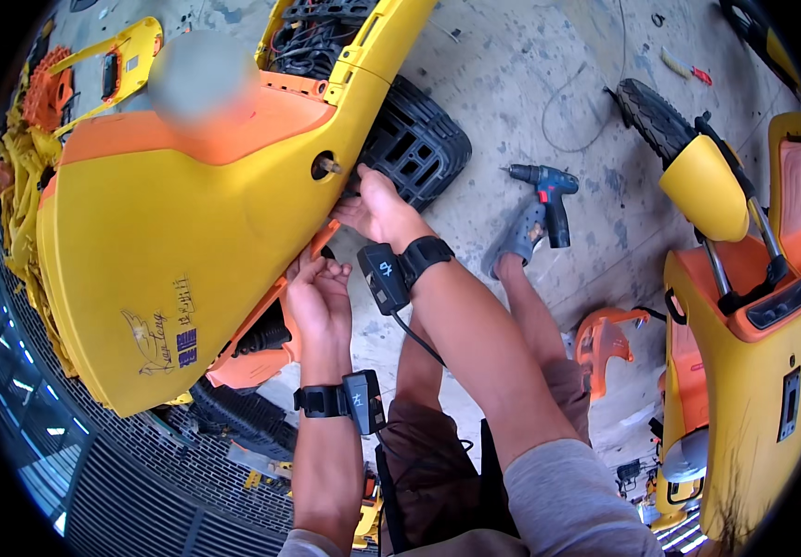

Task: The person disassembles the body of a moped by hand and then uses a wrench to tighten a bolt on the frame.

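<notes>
A large yellow body panel [187,209] of a scooter-like vehicle stands on the left, joined to an orange upper panel [168,125]. My left hand [319,295] is at its lower right edge, palm up, fingers curled against the orange trim [261,311]. What those fingers pinch is hidden. Higher along the same edge is my right hand [377,206], thumb upward and fingers bent in by the panel's rim; their tips are partly hidden. Just above it, a bolt-like metal end [329,165] sticks out of a round hole in the panel. Beyond lies a black slotted footrest-like part [419,144].
A cordless drill [551,193] lies on the concrete floor beside my clog [519,237]. An orange curved part [607,348] lies further right. Another yellow vehicle body [753,399] stands at the right, near a wheel with a yellow mudguard [709,190]. Yellow parts [25,213] are heaped far left.
</notes>
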Available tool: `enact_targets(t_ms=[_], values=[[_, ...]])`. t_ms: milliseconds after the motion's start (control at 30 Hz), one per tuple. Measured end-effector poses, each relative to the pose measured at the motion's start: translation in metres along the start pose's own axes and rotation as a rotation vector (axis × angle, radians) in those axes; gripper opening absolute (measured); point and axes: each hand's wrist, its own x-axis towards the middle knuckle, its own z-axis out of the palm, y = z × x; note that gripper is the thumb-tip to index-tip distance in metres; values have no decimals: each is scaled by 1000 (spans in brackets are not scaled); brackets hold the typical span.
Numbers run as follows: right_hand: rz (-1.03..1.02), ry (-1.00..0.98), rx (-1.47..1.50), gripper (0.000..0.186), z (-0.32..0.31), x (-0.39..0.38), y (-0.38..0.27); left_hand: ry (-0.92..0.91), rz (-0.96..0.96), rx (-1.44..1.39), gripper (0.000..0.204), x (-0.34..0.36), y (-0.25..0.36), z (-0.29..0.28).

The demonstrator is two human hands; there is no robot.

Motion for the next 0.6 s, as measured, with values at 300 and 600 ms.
enact_targets(t_ms=[300, 600], values=[[-75, -33, 21, 36, -7, 9, 4, 27, 2, 12, 30, 5, -2, 7], [-72, -36, 55, 45, -16, 1, 3, 79, -32, -49, 26, 8, -4, 11]])
